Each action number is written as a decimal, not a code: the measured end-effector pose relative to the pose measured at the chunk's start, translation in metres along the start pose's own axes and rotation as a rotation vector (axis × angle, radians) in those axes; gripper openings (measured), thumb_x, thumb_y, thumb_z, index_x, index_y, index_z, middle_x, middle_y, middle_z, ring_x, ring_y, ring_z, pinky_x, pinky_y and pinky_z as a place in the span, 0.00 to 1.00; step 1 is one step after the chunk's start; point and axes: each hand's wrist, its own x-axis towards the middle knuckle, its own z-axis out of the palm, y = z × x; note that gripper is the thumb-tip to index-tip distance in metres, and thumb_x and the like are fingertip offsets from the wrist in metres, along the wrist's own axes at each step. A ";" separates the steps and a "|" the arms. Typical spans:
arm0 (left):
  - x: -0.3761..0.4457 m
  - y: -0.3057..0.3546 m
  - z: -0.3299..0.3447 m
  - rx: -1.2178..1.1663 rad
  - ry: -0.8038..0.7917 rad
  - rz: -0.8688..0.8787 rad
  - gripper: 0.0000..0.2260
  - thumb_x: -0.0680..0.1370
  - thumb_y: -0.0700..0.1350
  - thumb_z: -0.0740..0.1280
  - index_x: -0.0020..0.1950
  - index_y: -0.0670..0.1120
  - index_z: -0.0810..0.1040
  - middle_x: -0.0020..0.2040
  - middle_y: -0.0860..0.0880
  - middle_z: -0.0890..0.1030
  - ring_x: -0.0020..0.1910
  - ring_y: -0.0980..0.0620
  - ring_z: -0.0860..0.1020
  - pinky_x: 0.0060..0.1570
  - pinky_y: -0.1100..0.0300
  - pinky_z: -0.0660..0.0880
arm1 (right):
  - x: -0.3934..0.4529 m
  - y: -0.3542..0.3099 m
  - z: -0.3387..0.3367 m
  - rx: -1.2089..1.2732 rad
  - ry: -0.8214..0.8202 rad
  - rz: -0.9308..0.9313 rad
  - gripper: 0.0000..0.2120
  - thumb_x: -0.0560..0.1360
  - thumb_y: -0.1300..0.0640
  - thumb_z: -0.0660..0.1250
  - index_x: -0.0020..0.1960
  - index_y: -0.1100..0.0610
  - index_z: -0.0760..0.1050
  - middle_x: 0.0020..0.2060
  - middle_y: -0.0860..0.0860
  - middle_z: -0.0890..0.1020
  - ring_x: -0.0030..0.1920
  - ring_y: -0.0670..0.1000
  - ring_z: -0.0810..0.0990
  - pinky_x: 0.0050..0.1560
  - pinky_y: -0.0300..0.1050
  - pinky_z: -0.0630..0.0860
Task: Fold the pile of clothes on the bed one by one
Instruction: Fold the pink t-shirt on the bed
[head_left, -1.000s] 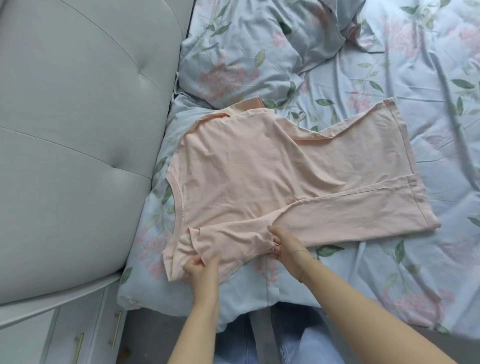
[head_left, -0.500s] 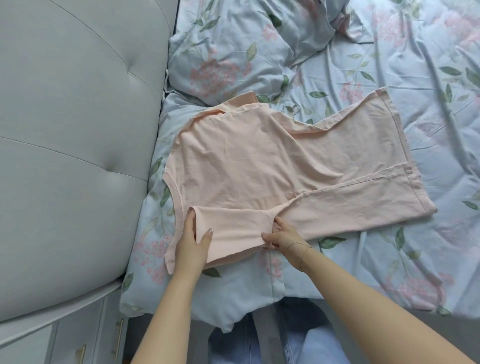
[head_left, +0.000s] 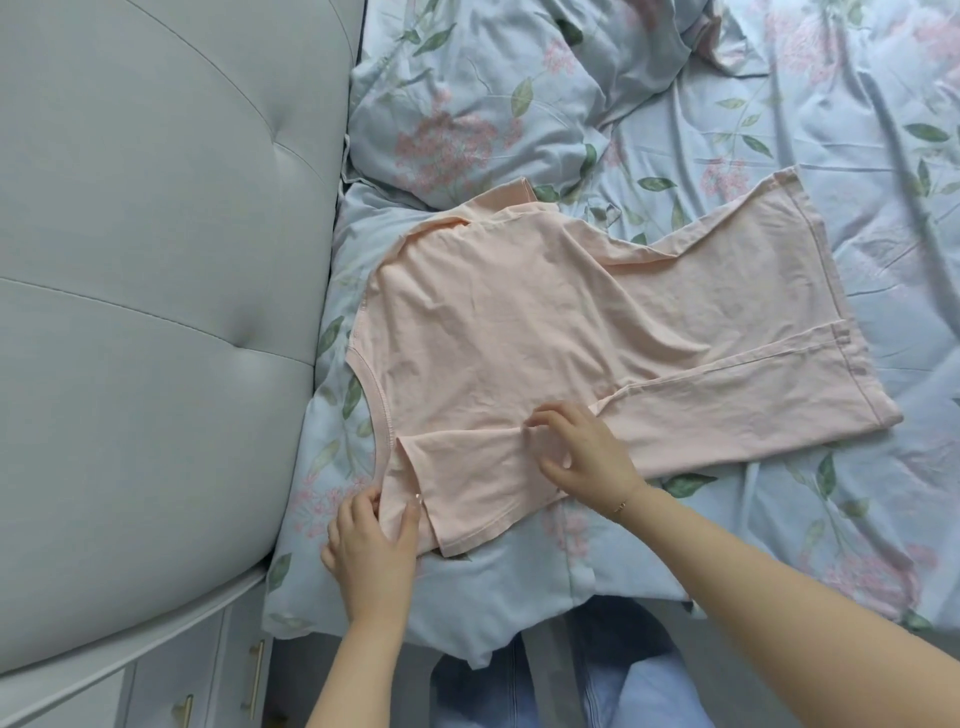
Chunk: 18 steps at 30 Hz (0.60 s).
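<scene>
Floral bedding covers the bed, where a peach T-shirt lies spread flat beside a grey padded headboard. At the near edge, the left hand has its grip clamped on the shirt's corner by the neckline, thumb over the cloth. The right hand rests on the folded-in sleeve, fingers curled and pinching a crease. Open sheet stretches right of the hem; a pillow sits beyond the shirt.
</scene>
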 end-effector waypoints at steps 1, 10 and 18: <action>0.001 -0.004 -0.001 -0.005 0.014 0.046 0.12 0.74 0.50 0.72 0.47 0.43 0.76 0.46 0.48 0.75 0.51 0.43 0.73 0.52 0.48 0.64 | 0.007 -0.005 0.001 -0.033 -0.048 -0.056 0.17 0.70 0.51 0.63 0.57 0.54 0.77 0.54 0.50 0.76 0.54 0.51 0.74 0.54 0.44 0.70; 0.006 -0.003 -0.018 -0.162 -0.050 0.108 0.14 0.79 0.57 0.60 0.45 0.47 0.70 0.31 0.53 0.74 0.30 0.51 0.73 0.28 0.56 0.66 | 0.057 -0.036 0.023 -0.020 -0.108 -0.067 0.05 0.76 0.54 0.67 0.47 0.57 0.76 0.42 0.51 0.79 0.44 0.56 0.76 0.42 0.46 0.63; 0.016 -0.017 -0.014 -0.006 0.005 0.098 0.09 0.75 0.47 0.70 0.51 0.47 0.73 0.45 0.50 0.78 0.44 0.45 0.77 0.41 0.51 0.74 | 0.055 -0.045 0.038 -0.105 -0.038 0.105 0.09 0.78 0.49 0.65 0.44 0.55 0.73 0.41 0.50 0.78 0.45 0.54 0.74 0.44 0.48 0.63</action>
